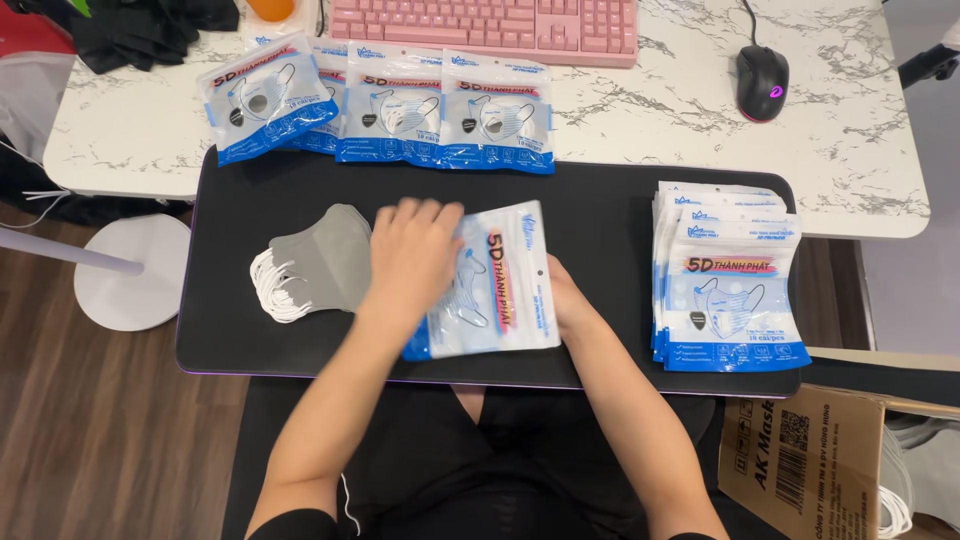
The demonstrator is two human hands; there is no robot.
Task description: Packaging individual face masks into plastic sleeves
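Clear blue-edged mask pouch [497,285] flat on mat, apparently empty.

Three filled mask packets [400,110] lie in the far row, and one packet [495,285] sits at the centre. One stack of grey masks [320,260], one stack of empty packets [730,280], one keyboard [490,25], one mouse [762,82].
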